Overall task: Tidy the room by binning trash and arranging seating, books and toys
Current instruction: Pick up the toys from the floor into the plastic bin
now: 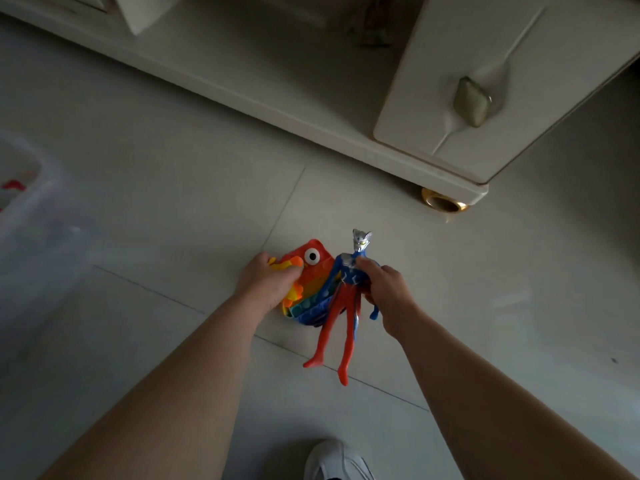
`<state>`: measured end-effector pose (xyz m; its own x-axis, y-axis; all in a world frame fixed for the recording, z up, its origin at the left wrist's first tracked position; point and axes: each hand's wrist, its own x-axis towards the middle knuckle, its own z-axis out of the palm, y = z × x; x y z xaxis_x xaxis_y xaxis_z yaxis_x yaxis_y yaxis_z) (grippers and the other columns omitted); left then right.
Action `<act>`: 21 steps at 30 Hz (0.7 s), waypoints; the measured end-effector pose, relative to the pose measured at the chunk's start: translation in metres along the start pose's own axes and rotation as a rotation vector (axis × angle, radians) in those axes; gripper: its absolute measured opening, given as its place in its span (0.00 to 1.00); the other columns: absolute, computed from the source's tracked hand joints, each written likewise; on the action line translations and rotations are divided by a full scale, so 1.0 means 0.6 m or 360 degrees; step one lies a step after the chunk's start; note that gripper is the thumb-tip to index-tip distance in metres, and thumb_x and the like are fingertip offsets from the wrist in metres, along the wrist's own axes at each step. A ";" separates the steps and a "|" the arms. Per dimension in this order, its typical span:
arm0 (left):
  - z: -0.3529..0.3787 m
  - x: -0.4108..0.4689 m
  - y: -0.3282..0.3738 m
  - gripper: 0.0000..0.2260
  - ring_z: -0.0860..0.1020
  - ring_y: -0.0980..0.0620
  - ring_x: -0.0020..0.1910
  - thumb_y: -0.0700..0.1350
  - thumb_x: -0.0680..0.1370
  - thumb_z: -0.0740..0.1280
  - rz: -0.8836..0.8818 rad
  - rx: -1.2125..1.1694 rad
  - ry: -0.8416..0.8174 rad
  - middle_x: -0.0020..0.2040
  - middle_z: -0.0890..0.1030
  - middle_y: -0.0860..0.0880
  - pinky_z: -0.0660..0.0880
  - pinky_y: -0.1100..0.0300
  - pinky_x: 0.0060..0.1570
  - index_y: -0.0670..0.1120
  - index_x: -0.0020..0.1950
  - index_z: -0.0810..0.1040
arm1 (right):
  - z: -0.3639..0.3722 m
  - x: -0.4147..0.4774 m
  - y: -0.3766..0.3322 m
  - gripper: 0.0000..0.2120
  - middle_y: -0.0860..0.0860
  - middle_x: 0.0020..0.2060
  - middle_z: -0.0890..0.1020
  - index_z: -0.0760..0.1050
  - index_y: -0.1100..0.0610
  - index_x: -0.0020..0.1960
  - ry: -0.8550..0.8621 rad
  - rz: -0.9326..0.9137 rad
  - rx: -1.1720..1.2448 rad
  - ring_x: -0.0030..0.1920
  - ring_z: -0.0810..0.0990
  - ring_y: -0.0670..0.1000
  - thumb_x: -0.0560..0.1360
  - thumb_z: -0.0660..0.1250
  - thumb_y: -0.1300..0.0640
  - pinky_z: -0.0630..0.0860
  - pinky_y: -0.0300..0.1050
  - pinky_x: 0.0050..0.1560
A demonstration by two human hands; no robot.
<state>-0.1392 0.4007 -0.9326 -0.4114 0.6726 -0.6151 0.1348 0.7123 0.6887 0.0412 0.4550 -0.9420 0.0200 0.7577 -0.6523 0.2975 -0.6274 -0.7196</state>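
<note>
A rainbow pop-it toy (311,292) with one big eye and yellow-orange fringes lies on the pale tiled floor. My left hand (268,284) grips its left edge, with fingers curled over the yellow part. My right hand (384,292) holds a red and blue action figure (343,306) by the torso. The figure's silver head points away from me and its red legs hang toward me, just right of the pop-it toy.
A cream cabinet (467,98) with a gold foot (443,201) stands ahead on the right. A clear plastic storage bin (31,209) with something red inside sits at the left edge. My white shoe (332,460) shows at the bottom.
</note>
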 end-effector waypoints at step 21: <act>-0.529 -0.179 0.029 0.16 0.84 0.45 0.43 0.52 0.68 0.69 0.0275 -0.0936 0.1093 0.48 0.84 0.45 0.82 0.48 0.40 0.50 0.54 0.78 | 0.444 -0.250 -0.354 0.16 0.54 0.36 0.77 0.73 0.57 0.48 -0.0806 -0.0606 0.0214 0.39 0.76 0.54 0.77 0.63 0.44 0.68 0.51 0.43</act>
<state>-0.3787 0.2770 -0.7327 -0.8984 0.3597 -0.2519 -0.1583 0.2698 0.9498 -0.2793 0.4266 -0.7547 -0.5257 0.7737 -0.3535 0.0722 -0.3735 -0.9248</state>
